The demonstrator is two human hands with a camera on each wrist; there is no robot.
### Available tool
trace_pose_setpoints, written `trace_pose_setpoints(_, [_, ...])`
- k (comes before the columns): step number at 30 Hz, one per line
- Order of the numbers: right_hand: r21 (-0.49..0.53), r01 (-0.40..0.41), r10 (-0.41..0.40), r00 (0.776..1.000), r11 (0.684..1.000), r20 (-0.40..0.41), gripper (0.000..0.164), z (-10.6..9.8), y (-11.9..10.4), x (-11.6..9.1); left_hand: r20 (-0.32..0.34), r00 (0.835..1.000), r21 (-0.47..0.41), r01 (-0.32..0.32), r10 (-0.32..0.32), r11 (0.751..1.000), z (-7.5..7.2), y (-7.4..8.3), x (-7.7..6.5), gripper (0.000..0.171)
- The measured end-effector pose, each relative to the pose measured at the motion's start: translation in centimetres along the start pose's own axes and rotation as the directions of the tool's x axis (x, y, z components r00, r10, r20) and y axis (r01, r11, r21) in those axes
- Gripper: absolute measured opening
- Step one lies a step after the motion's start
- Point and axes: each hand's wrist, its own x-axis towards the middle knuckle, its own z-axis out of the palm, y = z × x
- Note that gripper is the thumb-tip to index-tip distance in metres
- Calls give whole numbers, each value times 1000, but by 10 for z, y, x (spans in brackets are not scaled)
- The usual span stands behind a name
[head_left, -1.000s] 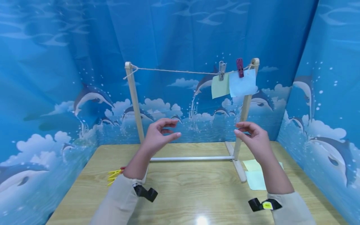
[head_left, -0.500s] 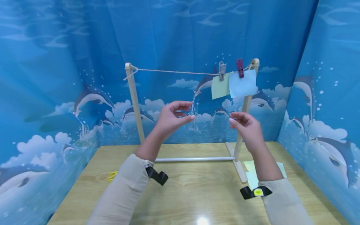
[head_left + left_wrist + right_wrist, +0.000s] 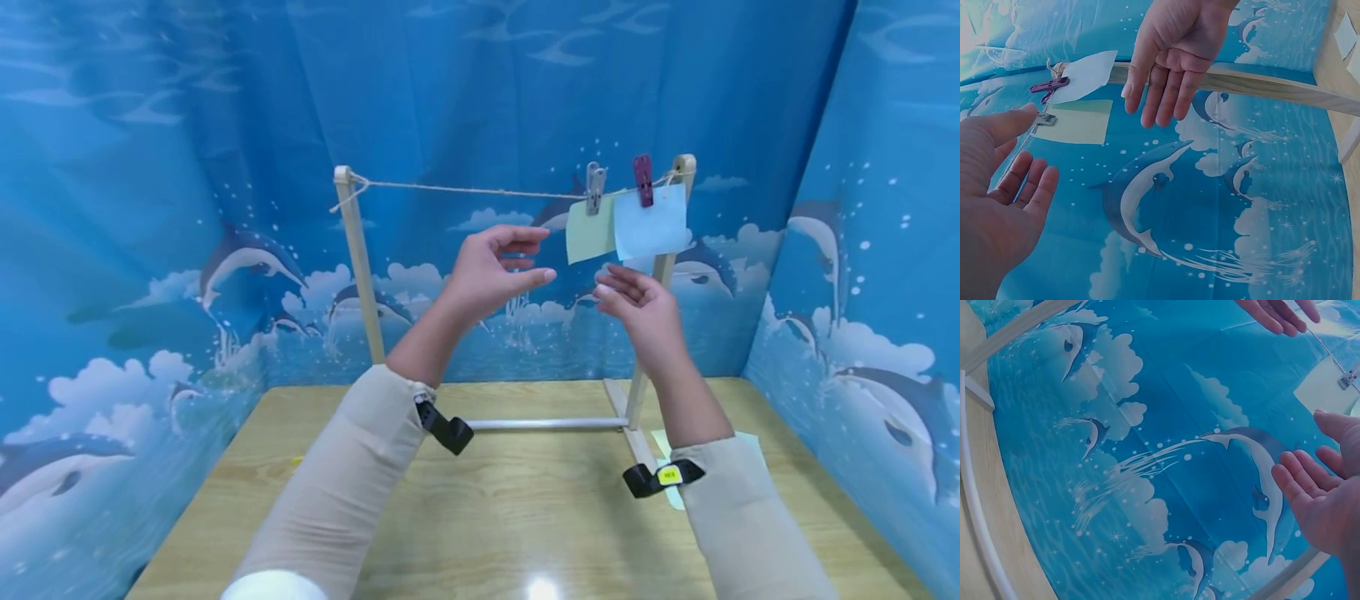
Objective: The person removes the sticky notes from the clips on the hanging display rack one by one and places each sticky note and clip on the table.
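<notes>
My left hand (image 3: 495,271) is raised left of the hanging papers, thumb and fingers apart with nothing between them. Lower and to the right, my right hand (image 3: 641,312) holds nothing, its fingertips just under the hanging sheets. A pale green paper (image 3: 589,232) hangs from the string (image 3: 465,191) under a grey clothespin (image 3: 595,188). Beside it a light blue paper (image 3: 651,222) hangs under a purple clothespin (image 3: 643,180). In the left wrist view the green paper (image 3: 1075,122) and its clip lie just beyond my left fingertips.
A wooden frame with a left post (image 3: 358,258) and a right post (image 3: 663,271) carries the string; a white bar (image 3: 540,424) joins them low down. More paper sheets (image 3: 750,446) lie on the table (image 3: 510,517) at right, partly behind my sleeve. A bit of yellow (image 3: 297,460) shows at left.
Both hands have risen toward the hanging papers, the left moving up and right, the right moving up and slightly left. My left sleeve now covers most of the yellow and red items on the table.
</notes>
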Motion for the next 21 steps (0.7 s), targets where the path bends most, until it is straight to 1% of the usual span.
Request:
trace_pose_setpoints(2, [31, -2, 2, 1000, 1000, 1, 59, 1, -2, 3, 4, 1000, 2, 8, -8, 1000, 2, 4, 5, 44])
trace_pose_setpoints(5, [89, 3, -3, 1000, 996, -2, 60, 3, -5, 8, 0, 1000, 0, 2, -2, 1000, 6, 10, 13, 43])
trace_pose_setpoints(10, [181, 20, -19, 1000, 983, -10, 55, 6, -7, 13, 3, 1000, 20, -18, 18, 1000, 12, 20, 23, 43])
trace_pose_setpoints(16, [314, 25, -27, 1000, 949, 0, 43, 10, -10, 17, 21, 1000, 73, -25, 23, 997, 14, 36, 32, 45])
trace_pose_setpoints(19, [360, 18, -20, 1000, 933, 1, 38, 12, -11, 18, 12, 1000, 88, -20, 19, 996, 14, 43, 36, 46])
trace_pose_setpoints(21, [400, 4, -2, 1000, 917, -6, 37, 14, -12, 19, 6, 1000, 82, -17, 17, 996, 14, 47, 38, 47])
